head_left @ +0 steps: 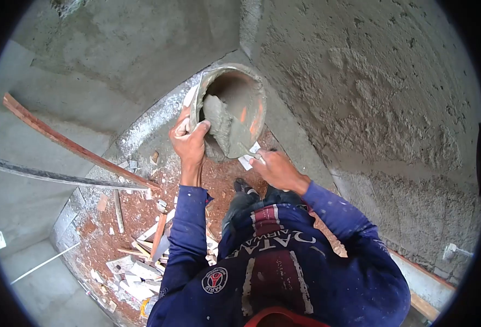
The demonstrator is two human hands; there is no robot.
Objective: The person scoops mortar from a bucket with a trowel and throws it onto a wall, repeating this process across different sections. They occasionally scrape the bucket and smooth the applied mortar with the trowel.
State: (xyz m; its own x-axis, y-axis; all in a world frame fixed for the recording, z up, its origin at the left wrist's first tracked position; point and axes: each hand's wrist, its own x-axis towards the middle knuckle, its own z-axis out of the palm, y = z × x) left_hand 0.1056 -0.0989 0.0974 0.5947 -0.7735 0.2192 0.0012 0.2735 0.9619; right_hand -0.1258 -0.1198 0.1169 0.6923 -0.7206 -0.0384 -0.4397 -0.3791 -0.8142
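Note:
My left hand (189,139) is closed on the rim of a round bucket (258,98), its thumb over the near left edge. The bucket is tipped so that its smeared inside faces me. Wet grey mortar (218,122) lies in a thick mass along the left of the opening. My right hand (278,170) is closed just below the bucket's lower right rim. It grips a trowel, whose thin metal neck (245,147) runs up toward the mortar. The trowel's handle is mostly hidden by my fingers, and its blade cannot be told apart from the mortar.
Rough, freshly coated wall (376,92) rises at right; smoother grey wall (126,49) stands at left. A long wooden strip (71,136) and a dark bar (50,174) lean at left. Broken scraps (139,272) and a hammer (161,207) lie on the reddish dirt floor.

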